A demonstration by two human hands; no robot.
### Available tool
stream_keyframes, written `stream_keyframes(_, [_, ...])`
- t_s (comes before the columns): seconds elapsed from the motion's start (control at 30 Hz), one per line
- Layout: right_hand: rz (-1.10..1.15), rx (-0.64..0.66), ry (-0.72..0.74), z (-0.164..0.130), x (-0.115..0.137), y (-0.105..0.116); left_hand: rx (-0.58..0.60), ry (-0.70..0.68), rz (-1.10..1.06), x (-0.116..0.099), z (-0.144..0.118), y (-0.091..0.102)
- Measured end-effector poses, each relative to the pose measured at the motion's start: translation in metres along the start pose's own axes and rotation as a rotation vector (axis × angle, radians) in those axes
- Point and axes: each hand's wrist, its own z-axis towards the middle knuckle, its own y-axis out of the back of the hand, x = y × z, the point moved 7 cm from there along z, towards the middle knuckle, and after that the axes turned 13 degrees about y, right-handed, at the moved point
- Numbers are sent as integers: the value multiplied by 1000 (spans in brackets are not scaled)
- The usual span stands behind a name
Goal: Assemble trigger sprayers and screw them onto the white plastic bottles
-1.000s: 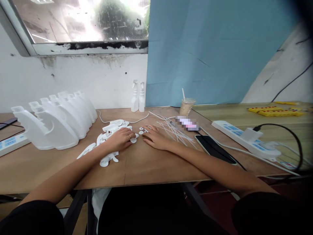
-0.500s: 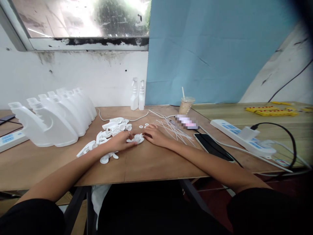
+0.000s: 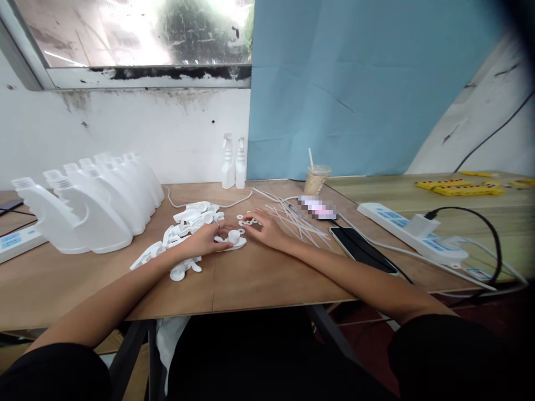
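**Both hands meet over a white spray-trigger head**

The left hand [image 3: 203, 240] lies low on the wooden table [image 3: 259, 278], fingers curled loosely round the near end of a white spray-trigger head [image 3: 232, 239] that rests flat on the wood. The grip looks light, thumb and forefinger pinching rather than a closed fist; how firmly it holds I cannot tell. The trigger head's long axis runs roughly left to right, its round collar facing up and lying just off the left fingertips, so the left hand is the nearer of the two.

The right hand [image 3: 267, 229] rests palm down just beyond and to the right of the trigger head, fingers spread and half open, the tips touching a scatter of small white washers [image 3: 246, 221]. Whether it has one pinched is too small to tell.

Behind the left hand is a heap of more trigger heads [image 3: 188, 220]. Further left stands a row of white handled bottles [image 3: 92, 200]. Beyond the right hand lies a fan of thin white dip tubes [image 3: 292, 217], and to the right of that a dark phone [image 3: 363, 249] lies face up. Further right sits a white power strip [image 3: 413, 234] with a black cable plugged in. At the back, against the wall, stand two small spray bottles [image 3: 234, 161] and an iced drink cup [image 3: 316, 178] with a straw.
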Motion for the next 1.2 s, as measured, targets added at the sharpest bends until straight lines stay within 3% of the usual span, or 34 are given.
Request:
stream_keyframes(0.1, [74, -83, 55, 7, 19, 8, 35, 7, -70, 0, 1, -2])
stream_keyframes(0.27, [177, 125, 239, 8, 43, -5, 60, 9, -128, 5, 2, -4])
stream_keyframes(0.6, [173, 201, 310, -3, 43, -14, 52, 31, -88, 1, 0, -3])
stream_keyframes(0.8, [207, 205, 252, -2, 38, -15, 28, -4, -65, -2, -2, -2])
stream_keyframes(1.2, [146, 260, 191, -5, 28, -24, -103, -91, 486, -11, -9, 0])
